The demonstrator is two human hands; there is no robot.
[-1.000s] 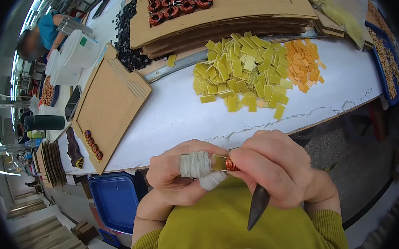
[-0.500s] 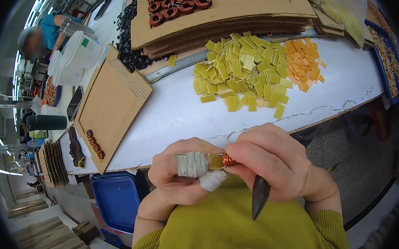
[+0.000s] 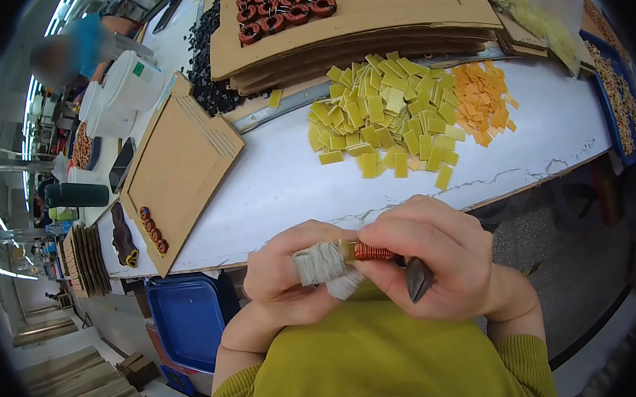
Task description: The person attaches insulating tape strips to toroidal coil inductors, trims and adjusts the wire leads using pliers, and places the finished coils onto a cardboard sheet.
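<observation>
Close in front of my chest, my right hand (image 3: 439, 259) is closed around a copper-wound ring coil (image 3: 375, 252), seen edge-on. A dark, pointed tool (image 3: 419, 279) also sticks out of that hand, its tip downward; its other end is hidden. Pale tape wraps the thumb and a finger of my left hand (image 3: 283, 270). Those fingers pinch a small yellow plate (image 3: 347, 251) against the coil's left end. How far the plate goes into the ring is hidden by the fingers.
Yellow plates (image 3: 383, 114) and orange pieces (image 3: 481, 99) lie heaped on the white table (image 3: 282, 181). Finished coils (image 3: 287, 8) sit on stacked cardboard (image 3: 359, 32). Left are a cardboard tray (image 3: 180, 167), black pieces (image 3: 212, 80), white buckets (image 3: 134, 82), a blue bin (image 3: 184, 314) and a co-worker (image 3: 85, 49).
The coil has turned and more of its winding shows. The pointed tool's tip has swung up and foreshortened. My left hand has shifted slightly right, covering more of the yellow plate.
</observation>
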